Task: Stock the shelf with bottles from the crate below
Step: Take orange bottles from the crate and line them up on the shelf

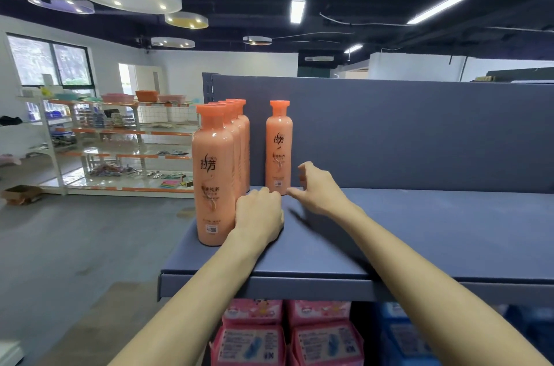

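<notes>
Head view: taking in a blue shelf [419,230] with orange shampoo bottles standing upright.
Row: four bottles [214,174] are lining up front to back along the shelf's left edge.
Lone bottle [278,150]: standing against the back panel, just right of the row, long axis vertical.
Right hand [317,189]: hovering just right of the lone bottle, fingers loosely spread, gripping nothing; it is the nearer hand.
Left hand [259,215]: resting on the shelf beside the front bottle; fingers curling down, hold unclear.
Crate: not showing.
</notes>
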`<control>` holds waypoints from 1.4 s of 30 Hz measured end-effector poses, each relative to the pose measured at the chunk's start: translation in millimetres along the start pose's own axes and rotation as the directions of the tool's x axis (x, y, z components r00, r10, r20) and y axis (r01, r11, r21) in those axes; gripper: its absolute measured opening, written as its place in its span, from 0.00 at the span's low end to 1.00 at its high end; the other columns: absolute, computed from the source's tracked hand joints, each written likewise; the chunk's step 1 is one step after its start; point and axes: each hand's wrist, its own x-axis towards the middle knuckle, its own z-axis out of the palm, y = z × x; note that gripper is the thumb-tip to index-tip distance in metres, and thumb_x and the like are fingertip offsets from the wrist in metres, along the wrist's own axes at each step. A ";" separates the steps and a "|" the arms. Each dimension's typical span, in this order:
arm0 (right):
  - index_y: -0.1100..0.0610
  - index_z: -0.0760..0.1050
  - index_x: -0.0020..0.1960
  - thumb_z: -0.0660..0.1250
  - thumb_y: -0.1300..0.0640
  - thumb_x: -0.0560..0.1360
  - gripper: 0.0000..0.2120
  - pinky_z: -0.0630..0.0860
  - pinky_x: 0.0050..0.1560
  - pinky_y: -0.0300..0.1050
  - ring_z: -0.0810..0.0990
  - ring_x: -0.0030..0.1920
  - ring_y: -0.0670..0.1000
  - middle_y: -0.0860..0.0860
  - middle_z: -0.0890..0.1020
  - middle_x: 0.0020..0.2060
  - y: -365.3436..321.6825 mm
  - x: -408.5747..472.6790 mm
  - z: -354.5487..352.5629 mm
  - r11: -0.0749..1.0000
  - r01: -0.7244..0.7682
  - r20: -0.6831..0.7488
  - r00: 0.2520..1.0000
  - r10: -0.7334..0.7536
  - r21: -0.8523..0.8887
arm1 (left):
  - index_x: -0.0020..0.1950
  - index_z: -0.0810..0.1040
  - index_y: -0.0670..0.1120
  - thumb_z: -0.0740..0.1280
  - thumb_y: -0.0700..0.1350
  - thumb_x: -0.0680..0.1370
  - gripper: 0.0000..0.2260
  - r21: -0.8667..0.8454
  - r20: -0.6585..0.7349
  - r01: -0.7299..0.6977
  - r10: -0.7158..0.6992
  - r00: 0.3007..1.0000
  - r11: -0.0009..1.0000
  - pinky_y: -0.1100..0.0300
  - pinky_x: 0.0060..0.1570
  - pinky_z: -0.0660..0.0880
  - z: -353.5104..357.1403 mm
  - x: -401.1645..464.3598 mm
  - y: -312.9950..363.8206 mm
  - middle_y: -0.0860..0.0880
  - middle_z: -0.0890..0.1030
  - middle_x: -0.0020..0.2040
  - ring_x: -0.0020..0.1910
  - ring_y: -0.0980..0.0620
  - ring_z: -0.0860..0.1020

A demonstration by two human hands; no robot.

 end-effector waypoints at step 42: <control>0.54 0.77 0.60 0.67 0.51 0.76 0.14 0.79 0.48 0.50 0.80 0.51 0.50 0.47 0.80 0.50 77.4 -306.5 53.5 0.984 0.075 -0.010 0.997 -0.078 -0.163 | 0.46 0.77 0.46 0.62 0.50 0.72 0.10 -0.282 -0.039 -0.413 0.419 0.907 0.866 0.56 0.32 0.69 62.1 -225.7 62.1 0.51 0.75 0.37 0.37 0.48 0.75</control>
